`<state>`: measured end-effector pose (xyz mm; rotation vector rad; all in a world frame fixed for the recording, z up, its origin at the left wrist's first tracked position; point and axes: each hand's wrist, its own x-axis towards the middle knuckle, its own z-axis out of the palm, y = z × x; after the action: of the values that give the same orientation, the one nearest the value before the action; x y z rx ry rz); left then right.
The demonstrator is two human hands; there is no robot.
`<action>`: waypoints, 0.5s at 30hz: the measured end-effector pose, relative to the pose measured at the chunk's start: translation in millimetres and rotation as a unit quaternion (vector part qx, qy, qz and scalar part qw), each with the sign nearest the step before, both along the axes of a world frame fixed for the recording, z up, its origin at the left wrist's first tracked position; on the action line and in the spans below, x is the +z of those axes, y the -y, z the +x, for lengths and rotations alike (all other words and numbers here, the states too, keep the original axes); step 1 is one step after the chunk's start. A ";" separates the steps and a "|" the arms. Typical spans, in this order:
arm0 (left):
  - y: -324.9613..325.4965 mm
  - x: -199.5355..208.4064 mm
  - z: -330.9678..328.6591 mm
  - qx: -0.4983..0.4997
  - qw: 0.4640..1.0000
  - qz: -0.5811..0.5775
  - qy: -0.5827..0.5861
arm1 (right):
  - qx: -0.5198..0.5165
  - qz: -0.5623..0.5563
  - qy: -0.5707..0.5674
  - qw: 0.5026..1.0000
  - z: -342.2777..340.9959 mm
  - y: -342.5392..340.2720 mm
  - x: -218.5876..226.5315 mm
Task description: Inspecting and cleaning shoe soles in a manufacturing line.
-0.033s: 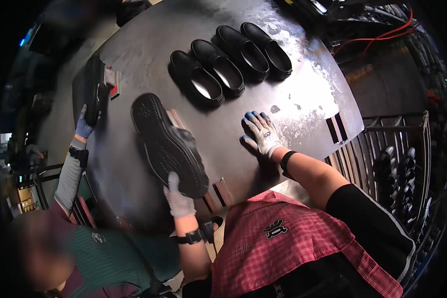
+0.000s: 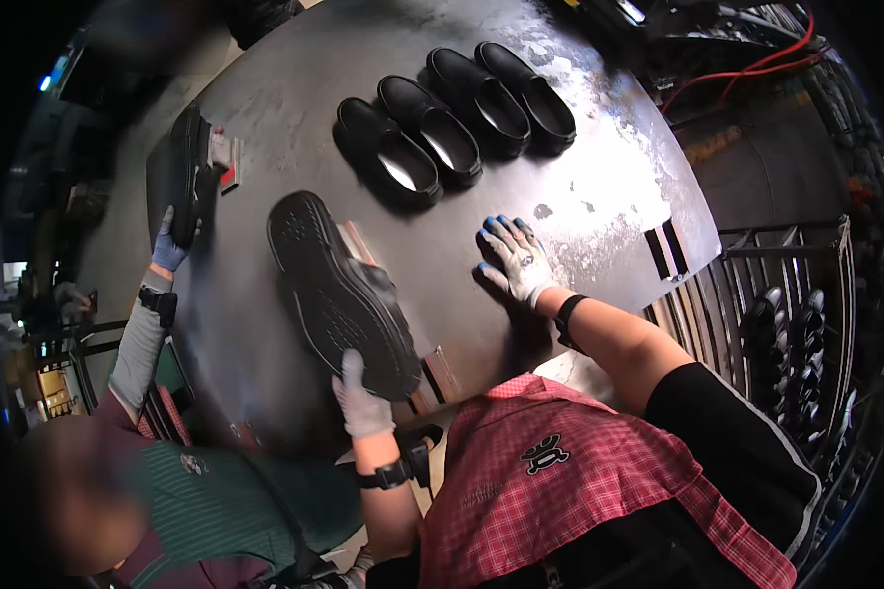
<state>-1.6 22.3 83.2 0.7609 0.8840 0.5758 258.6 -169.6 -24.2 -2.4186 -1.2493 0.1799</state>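
Gloved in white, my left hand grips the heel end of a black shoe. Its dark patterned sole faces up toward me, the toe pointing away, and my thumb lies against the sole; my other fingers are hidden beneath. My right hand, in a white glove with blue fingertips, lies palm down on the metal table with its fingers apart, holding nothing. Several black slip-on shoes stand upright in a slanted row beyond my hands, toes away from me.
At the left a co-worker's gloved hand holds another black shoe beside a small red-and-grey block. Striped strips lie at the table's near edge. A metal rack with dark shoes stands at the right, red cables behind.
My left hand and the shoe in it have shifted slightly right and toward me. My right hand stays in nearly the same place on the table.
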 end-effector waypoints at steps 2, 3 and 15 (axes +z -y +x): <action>42.1 7.4 -28.1 -0.032 0.996 0.063 -0.052 | -0.030 0.024 -0.031 0.999 -11.3 6.8 -3.5; 59.7 15.9 -41.0 -0.043 0.991 0.086 -0.093 | -0.037 0.033 -0.053 0.997 -19.6 7.5 -2.6; 124.1 12.8 -174.8 -0.233 0.966 0.017 -0.115 | 0.019 0.060 -0.385 0.921 -121.4 35.8 50.7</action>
<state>-176.4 -101.8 96.0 1.0422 0.8699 0.0854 137.1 -205.3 26.5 -1.8938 -0.8890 0.9318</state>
